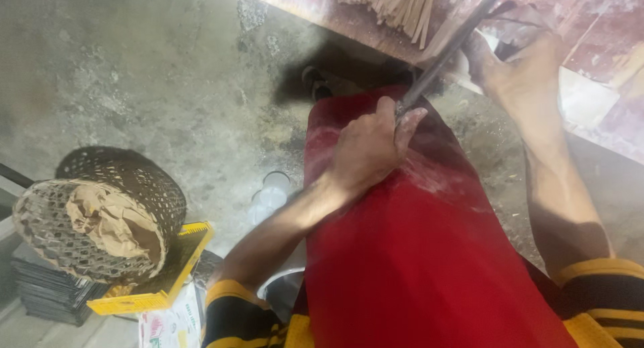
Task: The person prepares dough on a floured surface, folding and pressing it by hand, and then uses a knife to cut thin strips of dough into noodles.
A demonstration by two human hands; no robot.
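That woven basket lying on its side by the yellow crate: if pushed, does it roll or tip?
The woven basket looks round-walled and lies on its side, so it would probably roll. Its open weave suggests it is light. The crumpled brown paper inside likely adds little weight, and it may catch on the yellow crate.

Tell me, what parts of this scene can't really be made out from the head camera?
- Long blade: its far tip is cut off by the top edge.
- Right hand: blurred, so what its fingers press is unclear.
- Left hand: its fist hides the blade's handle.
- Bundle of thin sticks: cropped by the top edge.
- Woven basket: crumpled paper hides its inside.
- Clear cups: too blurred to see contents.
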